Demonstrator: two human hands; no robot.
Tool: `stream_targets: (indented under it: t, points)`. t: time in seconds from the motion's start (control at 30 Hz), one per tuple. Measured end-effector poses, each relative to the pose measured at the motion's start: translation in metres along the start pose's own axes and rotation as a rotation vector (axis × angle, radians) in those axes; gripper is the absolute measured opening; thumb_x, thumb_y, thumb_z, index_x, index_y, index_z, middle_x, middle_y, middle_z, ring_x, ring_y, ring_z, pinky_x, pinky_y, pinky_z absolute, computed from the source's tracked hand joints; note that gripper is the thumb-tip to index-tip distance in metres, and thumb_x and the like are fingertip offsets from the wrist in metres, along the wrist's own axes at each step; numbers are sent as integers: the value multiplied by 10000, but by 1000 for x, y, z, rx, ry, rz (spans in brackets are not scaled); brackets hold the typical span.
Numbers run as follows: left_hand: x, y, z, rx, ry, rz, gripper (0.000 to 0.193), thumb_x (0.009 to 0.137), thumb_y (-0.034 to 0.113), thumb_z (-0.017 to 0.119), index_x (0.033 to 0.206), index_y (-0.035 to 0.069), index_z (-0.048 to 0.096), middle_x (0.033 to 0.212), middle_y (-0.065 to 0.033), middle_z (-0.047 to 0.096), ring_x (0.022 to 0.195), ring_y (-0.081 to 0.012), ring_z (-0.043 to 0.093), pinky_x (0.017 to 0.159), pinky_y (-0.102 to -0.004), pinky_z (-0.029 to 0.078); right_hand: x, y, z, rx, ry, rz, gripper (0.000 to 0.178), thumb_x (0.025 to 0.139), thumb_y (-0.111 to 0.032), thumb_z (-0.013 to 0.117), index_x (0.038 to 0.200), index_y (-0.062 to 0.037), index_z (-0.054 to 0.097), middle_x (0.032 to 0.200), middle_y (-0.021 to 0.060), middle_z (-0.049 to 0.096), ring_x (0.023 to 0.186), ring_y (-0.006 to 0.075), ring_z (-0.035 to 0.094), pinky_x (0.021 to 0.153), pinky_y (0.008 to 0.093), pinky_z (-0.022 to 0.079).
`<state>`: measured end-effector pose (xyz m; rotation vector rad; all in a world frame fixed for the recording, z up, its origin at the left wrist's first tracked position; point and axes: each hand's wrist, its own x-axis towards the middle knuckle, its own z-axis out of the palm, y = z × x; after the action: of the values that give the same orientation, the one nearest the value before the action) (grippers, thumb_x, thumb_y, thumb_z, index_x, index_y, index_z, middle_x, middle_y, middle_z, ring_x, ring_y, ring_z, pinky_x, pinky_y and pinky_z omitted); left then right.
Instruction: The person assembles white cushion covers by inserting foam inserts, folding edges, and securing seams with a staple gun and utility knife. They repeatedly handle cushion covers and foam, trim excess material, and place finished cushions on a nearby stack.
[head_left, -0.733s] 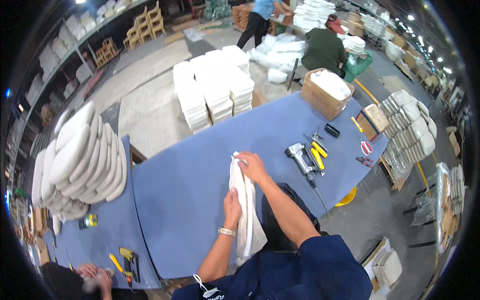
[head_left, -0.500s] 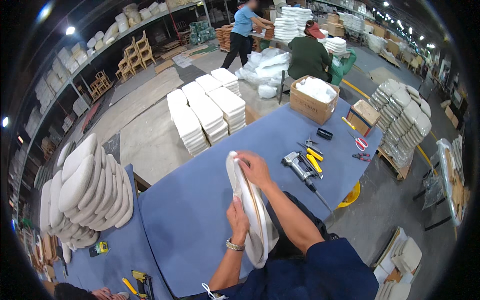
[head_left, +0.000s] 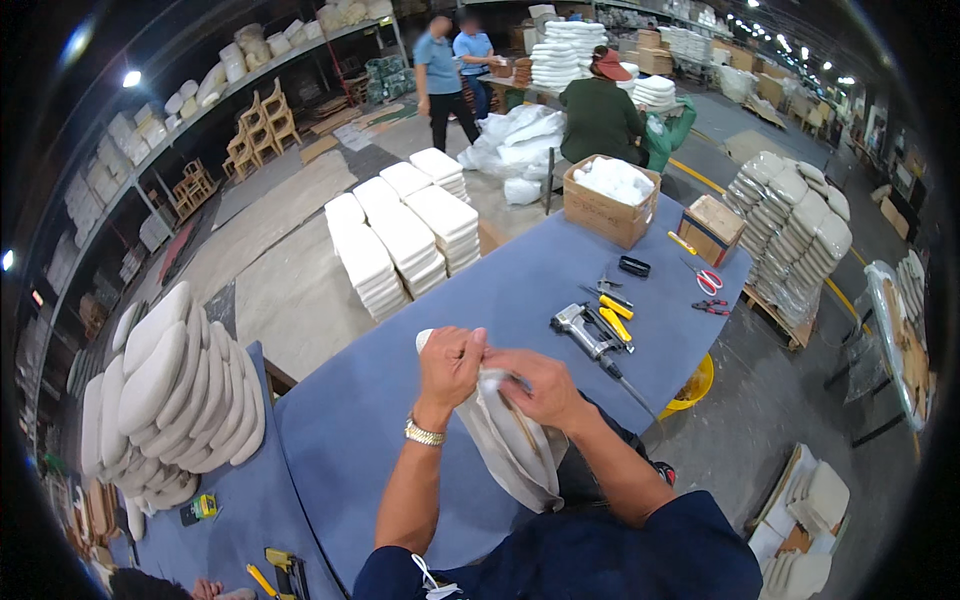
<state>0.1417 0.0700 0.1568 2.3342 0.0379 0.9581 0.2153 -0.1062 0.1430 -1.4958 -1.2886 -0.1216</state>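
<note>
A beige fabric-covered seat cushion point(head_left: 505, 445) stands on edge close to my body, its lower end by my dark shirt. My left hand point(head_left: 450, 372) is closed around its upper end, thumb up. Beside it, my right hand point(head_left: 543, 388) has its fingers bent onto the cushion's upper edge, gripping the fabric; its fingertips are slightly blurred. Between the hands a bit of white shows at the edge. To the right on the blue-covered table lie a grey pneumatic staple gun point(head_left: 585, 328) with a hose and a yellow-handled tool point(head_left: 615, 322).
Finished-looking beige cushions point(head_left: 180, 385) are piled at the left. A cardboard box point(head_left: 608, 212) of white stuffing, a smaller box point(head_left: 712, 228), red-handled scissors point(head_left: 708, 280) and pliers point(head_left: 711, 306) occupy the far right. White foam stacks point(head_left: 400, 235) stand beyond the table. Several people are nearby.
My left hand has moved from the cushion's side up to its top end. My right hand has shifted down and right along the edge. A second standing person now shows at the back.
</note>
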Motion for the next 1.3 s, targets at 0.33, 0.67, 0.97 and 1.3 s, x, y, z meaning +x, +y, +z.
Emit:
stream_targets:
  t: [0.33, 0.67, 0.97, 1.3]
  points:
    - [34, 13, 74, 35, 96, 80, 465, 979, 301, 649, 572, 81, 618, 568, -93, 580, 565, -294, 545, 605, -417, 398, -3, 19, -56, -508, -81, -59, 194, 800, -94, 740, 957, -86, 625, 907, 87, 673, 861, 321, 682, 704, 435, 542]
    - [29, -72, 44, -150, 190, -284, 424, 954, 304, 655, 623, 43, 703, 534, -111, 614, 469, -228, 583, 524, -379, 448, 26, 18, -25, -459, -675, -279, 167, 879, -176, 669, 797, -80, 559, 721, 72, 594, 688, 306, 635, 631, 433, 506]
    - [0, -105, -23, -205, 180, -394, 492, 998, 343, 617, 685, -29, 695, 539, -92, 543, 530, -149, 449, 548, -367, 387, 25, 1, -32, 305, -123, 157, 315, 900, 19, 594, 655, -59, 412, 1181, 227, 717, 844, 154, 668, 725, 279, 512]
    - [-1, -85, -9, -368, 59, -324, 467, 1056, 336, 591, 741, 23, 733, 706, -30, 703, 617, -83, 589, 585, -267, 456, -16, 2, -37, 727, 130, 403, 158, 936, -72, 676, 983, -78, 525, 829, -12, 565, 685, 52, 521, 614, 216, 434]
